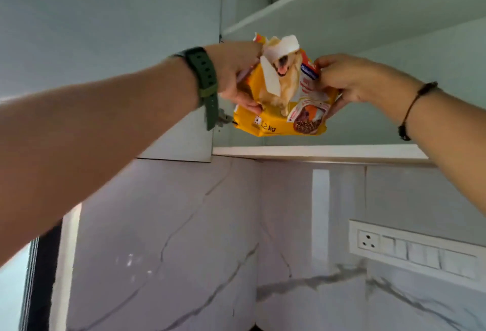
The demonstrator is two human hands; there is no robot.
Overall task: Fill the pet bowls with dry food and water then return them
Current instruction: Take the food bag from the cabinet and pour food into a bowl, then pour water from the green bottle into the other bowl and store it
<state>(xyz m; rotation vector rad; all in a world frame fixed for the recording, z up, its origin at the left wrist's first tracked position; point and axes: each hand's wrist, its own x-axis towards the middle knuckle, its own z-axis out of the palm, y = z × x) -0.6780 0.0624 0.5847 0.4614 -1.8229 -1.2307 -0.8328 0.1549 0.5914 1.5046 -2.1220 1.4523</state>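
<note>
Head view: both hands' grip on food bag (282, 99)

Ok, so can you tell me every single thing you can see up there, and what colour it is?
Dog food bag: one, yellow with a dog picture and torn white top, held in the air in front of the open cupboard.
Cupboard shelves: two, white, one under the bag and one above it.
Cupboard door: one, pale grey-green, open at the left.
Wall: white marble look with grey veins, below the cupboard.
Switch panel: one, white, with a socket, on the wall at the right.
Watch: one, dark green, on the left wrist.
Bracelet: one, dark cord, on the right wrist.
Left hand: grips the bag's left side.
Right hand: grips the bag's right side.
</note>
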